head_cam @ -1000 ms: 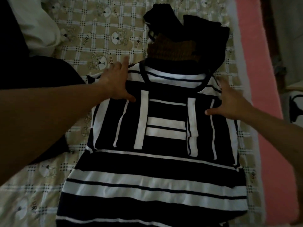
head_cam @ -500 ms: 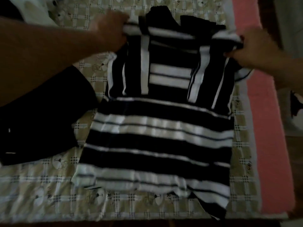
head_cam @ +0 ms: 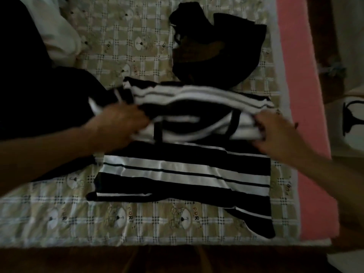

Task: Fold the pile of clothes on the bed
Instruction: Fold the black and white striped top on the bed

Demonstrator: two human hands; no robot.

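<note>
A black-and-white striped garment (head_cam: 185,174) lies on the checked bedsheet (head_cam: 137,219) in the middle of the bed. Its upper half is doubled over toward me. My left hand (head_cam: 118,127) grips the left corner of that folded part. My right hand (head_cam: 279,133) grips the right corner. Both hands hold the cloth a little above the lower half, which lies flat. The image is blurred around the hands.
A dark heap of clothes with a brown piece (head_cam: 212,48) lies beyond the striped garment. A large black cloth (head_cam: 39,99) covers the left of the bed, with white fabric (head_cam: 59,34) behind it. A pink mattress edge (head_cam: 307,107) runs along the right.
Both hands took hold of the garment's top corners, lifted them, and have carried the upper half toward me, so it now doubles over the lower half.
</note>
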